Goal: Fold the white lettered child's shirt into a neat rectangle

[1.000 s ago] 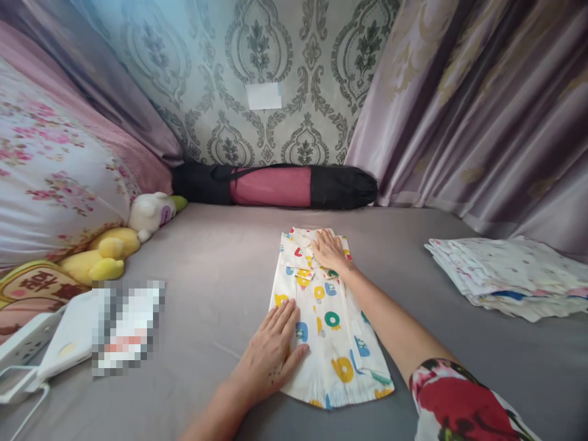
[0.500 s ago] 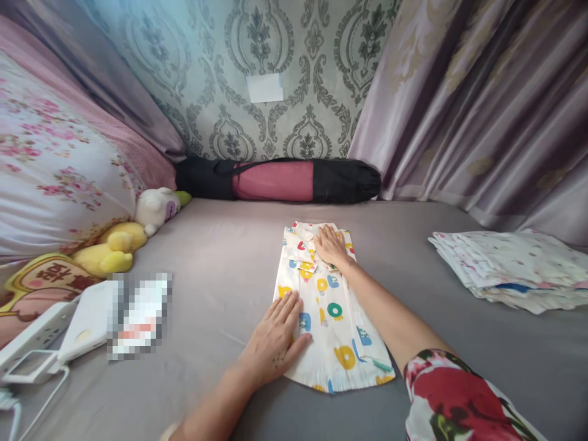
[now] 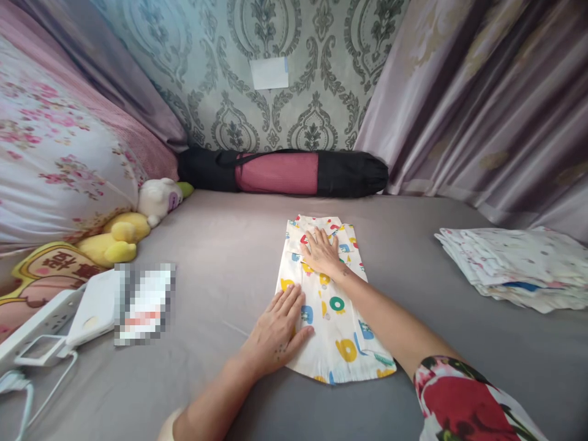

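A white child's garment (image 3: 328, 343) printed with colourful letters and figures lies folded lengthwise on the grey bed sheet (image 3: 206, 257). Its narrower collar end points away from me and its wide hem faces me. Flat on its left side rests my left hand (image 3: 278, 331), fingers stretched out and thumb apart. My right hand (image 3: 321, 252) presses on the upper part near the collar, its fingers spread. Neither hand grips the cloth. My right forearm covers part of the garment's right edge.
A stack of folded cloths (image 3: 514, 263) lies at the right. Along the wall is a black and pink rolled bag (image 3: 275, 173). On the left are plush toys (image 3: 158, 199), a power strip (image 3: 50, 318), a white device (image 3: 96, 306) with cables, and a blurred packet (image 3: 146, 306).
My right hand has slid left across the upper part of the garment, and its fingers are more spread. My left hand stays in place on the cloth. The view has tilted slightly.
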A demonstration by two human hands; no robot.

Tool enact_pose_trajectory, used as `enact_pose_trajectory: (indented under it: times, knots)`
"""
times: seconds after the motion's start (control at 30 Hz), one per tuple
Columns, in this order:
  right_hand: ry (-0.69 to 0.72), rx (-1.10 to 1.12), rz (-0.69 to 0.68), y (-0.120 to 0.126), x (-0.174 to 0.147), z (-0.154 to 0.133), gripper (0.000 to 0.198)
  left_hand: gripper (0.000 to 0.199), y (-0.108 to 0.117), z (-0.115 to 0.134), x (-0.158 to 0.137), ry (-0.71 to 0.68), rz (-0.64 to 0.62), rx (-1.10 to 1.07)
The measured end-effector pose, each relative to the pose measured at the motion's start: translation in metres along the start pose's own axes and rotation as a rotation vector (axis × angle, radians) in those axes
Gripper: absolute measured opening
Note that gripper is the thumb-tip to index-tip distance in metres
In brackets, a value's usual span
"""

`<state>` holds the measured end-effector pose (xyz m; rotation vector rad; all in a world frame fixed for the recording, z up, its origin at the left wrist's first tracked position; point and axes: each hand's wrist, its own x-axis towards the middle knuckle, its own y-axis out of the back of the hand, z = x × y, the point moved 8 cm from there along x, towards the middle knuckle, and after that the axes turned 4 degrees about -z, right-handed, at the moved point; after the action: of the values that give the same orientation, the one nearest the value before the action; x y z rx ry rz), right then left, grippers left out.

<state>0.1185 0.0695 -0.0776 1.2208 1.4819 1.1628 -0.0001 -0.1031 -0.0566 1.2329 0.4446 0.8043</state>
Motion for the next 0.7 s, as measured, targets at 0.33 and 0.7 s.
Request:
enact_pose_trajectory:
  times: [0.33, 0.7]
  knots:
    - [0.045, 0.07, -0.002, 0.009, -0.009, -0.001, 0.057, 0.06, 0.002, -0.001, 0.0, -0.001, 0.001, 0.007]
    - [0.301, 0.025, 0.008, 0.015, -0.014, -0.044, 0.057, 0.06, 0.003, 0.001, -0.001, -0.014, 0.014, 0.033]
